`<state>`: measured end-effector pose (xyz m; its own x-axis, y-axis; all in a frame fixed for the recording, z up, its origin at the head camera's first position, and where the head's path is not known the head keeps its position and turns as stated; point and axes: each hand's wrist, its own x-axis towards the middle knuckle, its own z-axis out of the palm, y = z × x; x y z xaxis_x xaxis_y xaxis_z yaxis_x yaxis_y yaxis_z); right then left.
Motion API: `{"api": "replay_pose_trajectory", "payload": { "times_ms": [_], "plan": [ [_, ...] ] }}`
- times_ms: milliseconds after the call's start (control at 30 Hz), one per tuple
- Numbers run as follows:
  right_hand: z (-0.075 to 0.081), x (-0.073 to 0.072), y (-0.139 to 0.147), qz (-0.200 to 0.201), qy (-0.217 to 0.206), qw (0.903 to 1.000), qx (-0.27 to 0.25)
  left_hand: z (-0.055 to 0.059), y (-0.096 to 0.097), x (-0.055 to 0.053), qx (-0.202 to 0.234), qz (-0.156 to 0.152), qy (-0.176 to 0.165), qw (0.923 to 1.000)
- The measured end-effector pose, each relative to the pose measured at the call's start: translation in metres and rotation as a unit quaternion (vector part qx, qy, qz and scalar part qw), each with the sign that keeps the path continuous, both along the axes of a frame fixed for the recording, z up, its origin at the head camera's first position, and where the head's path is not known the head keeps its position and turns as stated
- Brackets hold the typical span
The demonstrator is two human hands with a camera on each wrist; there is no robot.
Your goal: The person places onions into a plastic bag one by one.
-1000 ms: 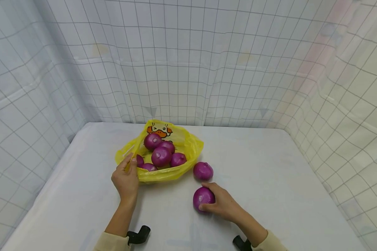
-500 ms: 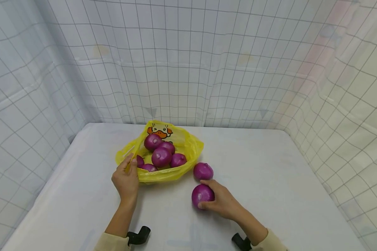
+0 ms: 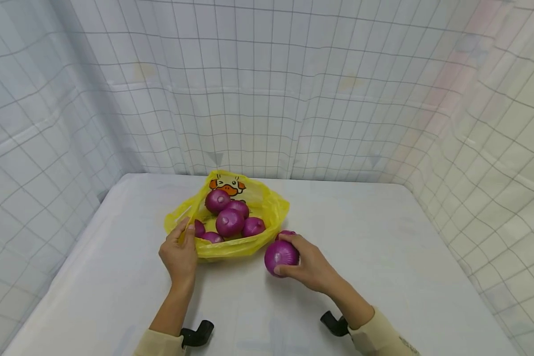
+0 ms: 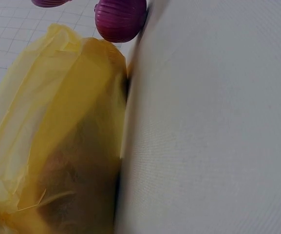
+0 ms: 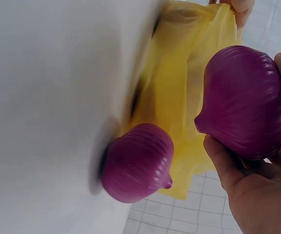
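A yellow plastic bag with a duck face printed inside its back wall lies with its mouth spread. Several purple onions are heaped in it. My left hand pinches the bag's left rim. In my right hand is another purple onion, gripped between thumb and fingers and raised off the table in the right wrist view. Behind it one more onion sits on the table by the bag's right side, mostly covered by the hand in the head view. The left wrist view shows the bag's outer side.
A white cloth covers the table. White curtains with a grid pattern hang at the back and on both sides. A black wrist mount juts from the left sleeve, and a similar mount from the right.
My right hand has lifted its onion and carried it forward and slightly left, toward the bag, so it now overlaps the onion behind. My left hand and the bag have stayed in place.
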<state>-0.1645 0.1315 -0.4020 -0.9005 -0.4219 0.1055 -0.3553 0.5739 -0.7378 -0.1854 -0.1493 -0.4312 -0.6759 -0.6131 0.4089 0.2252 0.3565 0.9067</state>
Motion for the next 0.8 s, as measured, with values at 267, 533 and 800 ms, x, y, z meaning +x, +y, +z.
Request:
{"api": "replay_pose_trajectory", "payload": {
  "times_ms": [267,533,800],
  "plan": [
    [0.016,-0.013,-0.011,-0.003,0.006,0.9995,-0.030,0.001,0.001,0.000,0.002,-0.005,0.004,1.0000],
    [0.034,-0.036,-0.033,-0.038,-0.010,0.9973,-0.062,0.001,0.001,0.001,-0.002,0.004,-0.005,1.0000],
    [0.042,-0.056,-0.064,-0.032,-0.032,0.9955,-0.084,0.002,0.001,0.001,-0.003,0.005,0.002,1.0000]
  ]
}}
